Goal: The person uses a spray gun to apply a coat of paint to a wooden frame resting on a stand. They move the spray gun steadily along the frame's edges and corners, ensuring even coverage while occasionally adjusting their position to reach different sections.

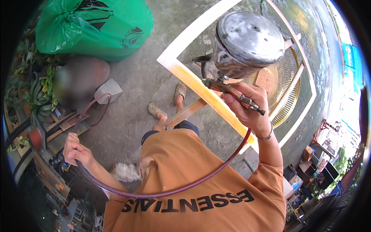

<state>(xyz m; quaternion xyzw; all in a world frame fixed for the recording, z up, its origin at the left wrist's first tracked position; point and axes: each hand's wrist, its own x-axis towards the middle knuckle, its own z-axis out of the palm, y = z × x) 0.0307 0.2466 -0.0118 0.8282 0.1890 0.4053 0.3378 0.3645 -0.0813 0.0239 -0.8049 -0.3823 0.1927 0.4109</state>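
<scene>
My right hand is wrapped round the handle of a metal spray gun. A large, paint-smeared metal cup on the gun stands in front of the hand. From the gun a dark red hose loops across my body to the left. There my left hand is closed round the hose, off to my side. Just beyond the gun is a rectangular wooden frame; its far parts look white, while the near rail is yellowish-orange. The cup hides part of the frame.
Inside the frame's outline shows a round yellow ribbed thing. A wooden bar runs toward my feet. To the left are a full green plastic bag, a rounded pot, a concrete block and plants. White fur shows beside me.
</scene>
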